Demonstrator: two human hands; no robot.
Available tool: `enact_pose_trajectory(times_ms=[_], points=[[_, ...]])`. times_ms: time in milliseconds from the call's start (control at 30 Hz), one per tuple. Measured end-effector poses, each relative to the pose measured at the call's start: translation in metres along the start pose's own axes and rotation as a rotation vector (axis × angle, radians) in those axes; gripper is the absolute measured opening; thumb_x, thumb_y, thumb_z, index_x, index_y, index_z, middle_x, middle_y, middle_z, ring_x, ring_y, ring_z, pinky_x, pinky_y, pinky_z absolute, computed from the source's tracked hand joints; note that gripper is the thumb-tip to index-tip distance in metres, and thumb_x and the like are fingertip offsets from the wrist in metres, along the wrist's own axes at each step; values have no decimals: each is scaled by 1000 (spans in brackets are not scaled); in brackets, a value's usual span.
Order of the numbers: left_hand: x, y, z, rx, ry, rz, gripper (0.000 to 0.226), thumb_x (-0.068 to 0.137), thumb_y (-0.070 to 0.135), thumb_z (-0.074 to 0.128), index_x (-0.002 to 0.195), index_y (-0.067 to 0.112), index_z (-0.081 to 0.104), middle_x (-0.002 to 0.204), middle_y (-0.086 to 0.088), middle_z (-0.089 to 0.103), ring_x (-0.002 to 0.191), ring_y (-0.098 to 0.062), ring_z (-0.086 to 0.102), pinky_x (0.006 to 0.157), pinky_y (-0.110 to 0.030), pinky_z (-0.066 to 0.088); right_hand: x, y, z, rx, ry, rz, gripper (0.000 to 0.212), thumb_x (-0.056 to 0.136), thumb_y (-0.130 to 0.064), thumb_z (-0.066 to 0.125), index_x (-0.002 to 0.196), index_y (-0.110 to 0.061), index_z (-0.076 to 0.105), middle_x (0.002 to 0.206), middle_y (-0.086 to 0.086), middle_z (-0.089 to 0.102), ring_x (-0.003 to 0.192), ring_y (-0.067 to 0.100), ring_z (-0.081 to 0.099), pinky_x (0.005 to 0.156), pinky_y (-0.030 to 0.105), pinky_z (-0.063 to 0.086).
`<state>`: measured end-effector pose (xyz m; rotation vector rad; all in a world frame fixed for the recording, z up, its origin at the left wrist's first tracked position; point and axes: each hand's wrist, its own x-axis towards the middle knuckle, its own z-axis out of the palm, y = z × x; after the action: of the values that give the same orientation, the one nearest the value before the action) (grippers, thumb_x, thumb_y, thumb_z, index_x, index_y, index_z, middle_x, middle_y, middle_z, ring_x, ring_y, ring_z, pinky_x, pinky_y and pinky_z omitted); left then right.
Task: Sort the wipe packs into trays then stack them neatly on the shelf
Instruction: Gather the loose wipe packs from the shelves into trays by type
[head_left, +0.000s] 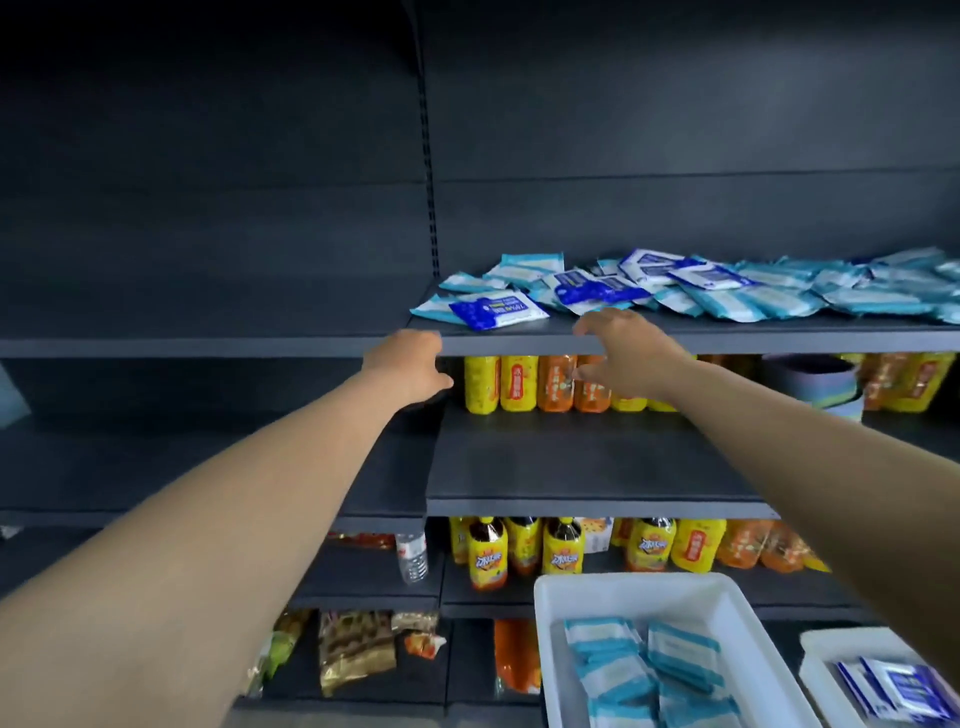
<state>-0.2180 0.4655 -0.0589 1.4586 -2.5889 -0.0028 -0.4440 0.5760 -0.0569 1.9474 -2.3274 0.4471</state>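
So nearest, below the right hand (626, 358), a white tray (566, 613) holds teal packs (623, 670). Both hands reach empty, right fingers spread, left hand (410, 366) loosely curled. Just beyond the fingertips, wipe packs (727, 293) lie scattered on the shelf (779, 340).

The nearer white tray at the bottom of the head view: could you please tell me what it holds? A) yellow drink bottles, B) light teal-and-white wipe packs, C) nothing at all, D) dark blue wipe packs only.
B: the white tray holds teal-and-white wipe packs, while the dark blue packs lie in the second tray at the right edge.
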Motion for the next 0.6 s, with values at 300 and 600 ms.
enact_pose_trajectory(times_ms=[300,600], points=[[45,-40,-54,-62,73,-23,42,86,38,63,120,16,54,122,-4,55,109,-23,54,79,-33,45,56,-29,-34,-25,69,22,58,82,-36,71,133,-19,48,138,8,48,125,27,44,100,36,40],[169,-63,-32,-211,-78,24,59,82,39,69,134,20,46,137,-3,46,121,-20,49,93,-31,41,170,-5,-8,72,-84,-20,65,79,-32,76,136,-23,45,142,0,45,126,20,44,100,28,35]])
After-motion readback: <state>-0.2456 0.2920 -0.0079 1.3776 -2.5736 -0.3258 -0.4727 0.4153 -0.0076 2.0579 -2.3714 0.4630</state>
